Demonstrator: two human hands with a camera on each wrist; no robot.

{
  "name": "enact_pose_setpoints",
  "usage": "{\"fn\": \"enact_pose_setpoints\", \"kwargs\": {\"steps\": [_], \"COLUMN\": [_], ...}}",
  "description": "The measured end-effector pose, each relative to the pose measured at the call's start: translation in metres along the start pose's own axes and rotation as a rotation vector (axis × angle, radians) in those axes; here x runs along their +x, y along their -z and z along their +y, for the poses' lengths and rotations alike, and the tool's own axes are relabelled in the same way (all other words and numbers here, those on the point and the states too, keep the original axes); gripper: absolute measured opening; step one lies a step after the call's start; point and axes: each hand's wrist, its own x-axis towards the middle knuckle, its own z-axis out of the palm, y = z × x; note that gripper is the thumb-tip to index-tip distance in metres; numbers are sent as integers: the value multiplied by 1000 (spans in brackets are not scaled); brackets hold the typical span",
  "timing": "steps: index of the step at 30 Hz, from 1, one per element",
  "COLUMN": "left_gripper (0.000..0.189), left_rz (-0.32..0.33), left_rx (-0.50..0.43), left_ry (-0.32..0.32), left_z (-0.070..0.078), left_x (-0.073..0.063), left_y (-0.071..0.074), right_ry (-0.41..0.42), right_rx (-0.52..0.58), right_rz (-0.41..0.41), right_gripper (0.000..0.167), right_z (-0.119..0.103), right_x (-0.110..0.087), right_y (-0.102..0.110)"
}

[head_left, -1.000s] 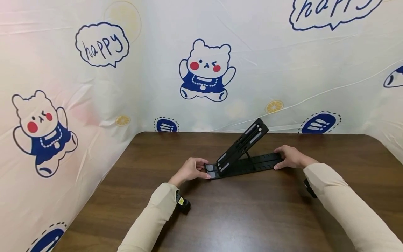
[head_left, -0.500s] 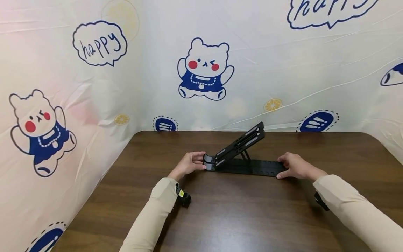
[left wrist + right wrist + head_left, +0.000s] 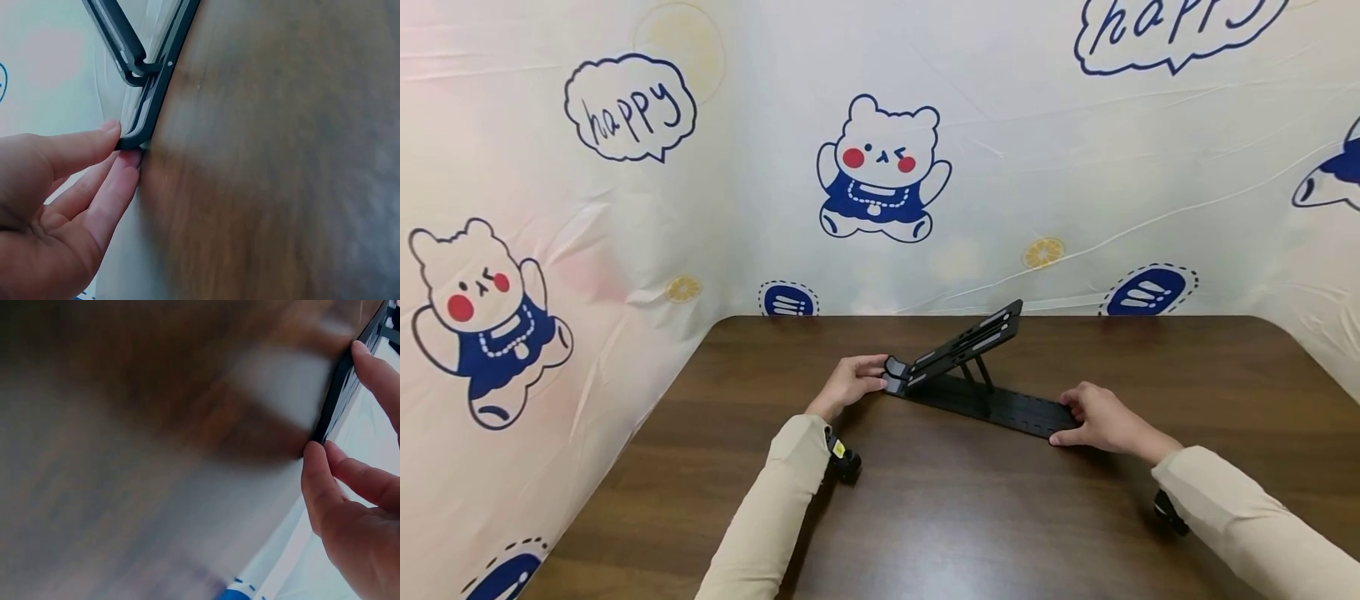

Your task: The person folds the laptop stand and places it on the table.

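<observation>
Table [image 3: 925, 517] carries a black laptop stand [image 3: 958, 400] toward its far side, the stand's top sloping up from its base. The left hand [image 3: 842, 387] pinches the grey-padded end, the right hand [image 3: 1105, 418] the opposite end: probably a turning step. The next move seems to call for even control at both ends. Compared with the earlier frame, the right end has swung nearer the person.

Stretches the left forearm [image 3: 767, 512] and right forearm [image 3: 1247, 518] (both cream-sleeved to the wrist) forward and inward. Holds the left hand [image 3: 846, 385] and right hand [image 3: 1102, 419] well apart, aimed toward each other. Pinches on the left between left thumb [image 3: 871, 384] and left fingers [image 3: 867, 361]; pinches likewise on the right, with right thumb [image 3: 1067, 437] opposite bent fingers.
</observation>
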Motion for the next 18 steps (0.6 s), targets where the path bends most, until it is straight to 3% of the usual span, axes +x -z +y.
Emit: {"fn": "enact_pose_setpoints", "kwargs": {"steps": [5, 12, 18], "left_gripper": [42, 40, 39], "left_rz": [30, 33, 40], "left_rx": [25, 21, 26], "left_ry": [10, 12, -1], "left_z": [2, 2, 3], "left_x": [9, 20, 27], "left_y": [-2, -4, -6], "right_ry": [20, -12, -17], "right_rx": [-2, 21, 9], "right_rz": [26, 112, 122], "right_gripper": [61, 60, 59], "right_z": [-5, -16, -26], "right_x": [-8, -21, -27], "right_y": [-5, -17, -22]}}
